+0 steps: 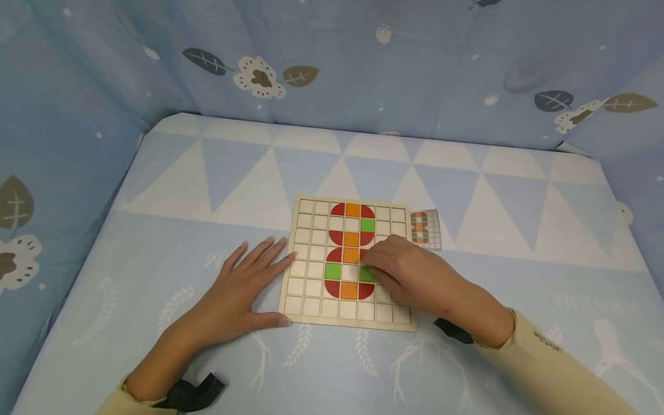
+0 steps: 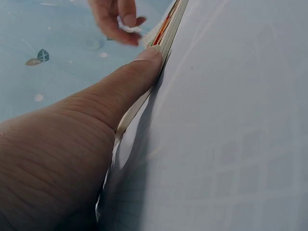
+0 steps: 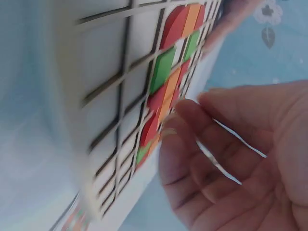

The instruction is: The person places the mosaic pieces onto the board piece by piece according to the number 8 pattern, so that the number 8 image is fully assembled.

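A wooden grid board lies on the table, with red quarter-round tiles, orange square tiles and green square tiles set in its middle columns. My left hand rests flat at the board's left side, fingers spread; its thumb touches the near edge, as the left wrist view also shows. Over the right part of the pattern, my right hand is bent with fingertips by a green tile. From the right wrist, its fingers look loosely curved above the tiles, with no piece visible between them.
Against the board's right edge lies a small card printed with a red, orange and green grid pattern. Blue patterned cloth rises behind and beside the table. Dark straps sit at both wrists.
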Available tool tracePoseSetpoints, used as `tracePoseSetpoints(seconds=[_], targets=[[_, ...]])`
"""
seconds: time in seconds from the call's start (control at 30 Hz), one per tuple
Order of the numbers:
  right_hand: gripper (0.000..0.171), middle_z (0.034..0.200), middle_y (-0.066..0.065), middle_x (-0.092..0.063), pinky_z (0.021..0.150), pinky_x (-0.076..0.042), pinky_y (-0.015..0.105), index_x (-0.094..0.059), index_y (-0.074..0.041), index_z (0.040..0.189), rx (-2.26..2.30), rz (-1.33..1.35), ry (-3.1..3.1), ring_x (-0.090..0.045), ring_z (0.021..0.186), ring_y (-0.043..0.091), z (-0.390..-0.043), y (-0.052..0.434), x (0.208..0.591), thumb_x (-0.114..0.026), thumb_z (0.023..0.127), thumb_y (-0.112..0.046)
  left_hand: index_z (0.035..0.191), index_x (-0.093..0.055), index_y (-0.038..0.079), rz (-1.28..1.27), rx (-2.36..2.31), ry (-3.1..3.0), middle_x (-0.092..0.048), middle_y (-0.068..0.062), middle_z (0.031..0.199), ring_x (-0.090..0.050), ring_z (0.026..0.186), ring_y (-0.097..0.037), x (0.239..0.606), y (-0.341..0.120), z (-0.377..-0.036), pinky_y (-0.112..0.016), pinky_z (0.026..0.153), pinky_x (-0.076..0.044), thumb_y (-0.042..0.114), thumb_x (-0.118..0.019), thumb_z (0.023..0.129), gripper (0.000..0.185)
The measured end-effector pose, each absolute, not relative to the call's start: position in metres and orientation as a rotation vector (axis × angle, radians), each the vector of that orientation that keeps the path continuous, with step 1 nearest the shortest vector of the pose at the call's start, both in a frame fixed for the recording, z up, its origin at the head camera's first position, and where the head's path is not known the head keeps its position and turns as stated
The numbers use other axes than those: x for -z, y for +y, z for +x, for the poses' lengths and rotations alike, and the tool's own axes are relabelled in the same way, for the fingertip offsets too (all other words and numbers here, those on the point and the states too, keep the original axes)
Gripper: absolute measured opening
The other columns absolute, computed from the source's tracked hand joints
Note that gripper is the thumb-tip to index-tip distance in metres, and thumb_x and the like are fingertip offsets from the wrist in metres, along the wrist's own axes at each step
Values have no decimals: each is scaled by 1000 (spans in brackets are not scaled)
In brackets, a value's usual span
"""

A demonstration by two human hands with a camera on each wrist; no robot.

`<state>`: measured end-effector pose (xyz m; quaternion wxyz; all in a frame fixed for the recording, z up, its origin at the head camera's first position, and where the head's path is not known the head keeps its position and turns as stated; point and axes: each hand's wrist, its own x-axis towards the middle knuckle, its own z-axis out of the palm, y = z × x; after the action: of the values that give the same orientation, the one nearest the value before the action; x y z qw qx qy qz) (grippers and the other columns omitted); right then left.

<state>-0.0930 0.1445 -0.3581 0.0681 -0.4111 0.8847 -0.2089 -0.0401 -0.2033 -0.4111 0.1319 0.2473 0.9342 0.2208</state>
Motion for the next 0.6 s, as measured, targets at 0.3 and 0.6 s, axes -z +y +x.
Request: tracePoseSetpoints(seconds=[0.3,0.6], targets=[[27,120,1,-69,95,-55,48,-74,-8,122,500,-808,2692,-65,115,25,-72,217,350,-76,95,-8,168,-27,28,729,-640,2711,-11,6,175,-3,161,-21,411,-203,-40,-50,126,4,72,-77,80,110],[37,108,-5,-62,83,-54,42,-71,-12,114,418,-451,2652,-59,94,13,-53,240,358,-88,85,-28,168,-27,27,734,-645,2707,-11,5,175,-3,161,-23,410,-204,-40,-50,126,4,70,-77,81,109]])
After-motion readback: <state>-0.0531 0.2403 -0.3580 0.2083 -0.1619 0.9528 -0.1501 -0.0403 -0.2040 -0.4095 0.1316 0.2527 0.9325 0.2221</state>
